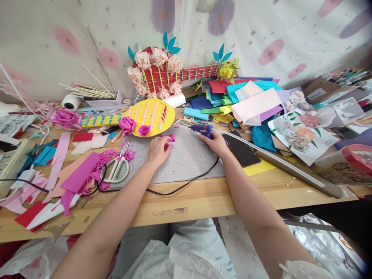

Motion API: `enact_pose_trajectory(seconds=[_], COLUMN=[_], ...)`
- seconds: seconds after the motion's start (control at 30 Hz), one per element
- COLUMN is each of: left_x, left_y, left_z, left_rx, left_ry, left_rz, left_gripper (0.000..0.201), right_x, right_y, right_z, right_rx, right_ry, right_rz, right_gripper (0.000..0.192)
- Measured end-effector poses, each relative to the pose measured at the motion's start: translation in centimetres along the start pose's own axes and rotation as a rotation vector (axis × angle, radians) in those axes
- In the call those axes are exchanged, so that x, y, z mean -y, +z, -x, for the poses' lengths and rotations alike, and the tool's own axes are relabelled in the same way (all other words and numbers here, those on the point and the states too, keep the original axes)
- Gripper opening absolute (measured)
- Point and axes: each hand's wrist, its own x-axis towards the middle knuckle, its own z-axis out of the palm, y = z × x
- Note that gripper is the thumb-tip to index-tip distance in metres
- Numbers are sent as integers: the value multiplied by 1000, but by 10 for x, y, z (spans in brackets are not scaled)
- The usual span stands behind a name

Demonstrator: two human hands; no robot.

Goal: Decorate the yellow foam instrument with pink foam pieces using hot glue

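A blue glue gun (203, 130) is gripped in the right hand (216, 143), fingers closed round its handle, nozzle pointed left over the far edge of the grey cutting mat (186, 159). From the gun a black cord (186, 184) is trailed across the mat's near right corner and along the desk's (203, 201) front edge. The left hand (157, 150) is laid palm down on the mat near its far edge, fingertips curled onto a small pink paper piece (170, 140); how firmly the piece is pinched cannot be told. Just beyond that piece, a yellow paper guitar (145, 116) is set flat across the mat's far left corner, two magenta paper flowers (128, 124) fixed to its body. A red paper guitar (162, 75) trimmed with pale roses is propped against the cloth at the desk's back edge. White-handled scissors (117, 167) are left at the mat's left edge among pink scraps (81, 176). Toward the right back corner, a stack of coloured paper sheets (238, 100) is piled, with printed flower pictures (299, 131) beside it. A dark phone (241, 149) is lying just right of the right hand, touching the mat's right edge. A long clear tube (276, 161) is stretched along the desk's right side.
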Motion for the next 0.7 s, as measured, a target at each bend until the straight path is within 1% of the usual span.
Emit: enact_pose_trajectory(seconds=[0.03, 0.1, 0.2, 0.27, 0.33, 0.4, 0.53, 0.7], left_x=[-1, 0, 3, 6, 8, 10, 11, 12], left_y=[-1, -2, -3, -3, -3, -3, -2, -1], left_z=[0, 1, 3, 5, 5, 6, 5, 3], left_rx=[-20, -65, -124, -155, -172, -173, -167, -163], left_ry=[-39, -168, -379, -464, -504, -527, -561, -593], left_rz=[43, 161, 361, 451, 502, 536, 577, 594], left_gripper=[26, 26, 30, 33, 35, 37, 39, 42], right_x=[1, 7, 22, 32, 39, 42, 41, 39], right_y=[0, -1, -1, 2, 8, 14, 24, 27], right_z=[1, 4, 14, 22, 28, 31, 30, 28], right_rx=[-2, 30, 162, 262, 339, 379, 387, 372], right_ry=[8, 19, 0, -26, -51, -82, -125, -121], right_rz=[-52, -180, -286, -292, -291, -281, -222, -176], right_gripper=[50, 49, 44, 40, 36, 34, 35, 35])
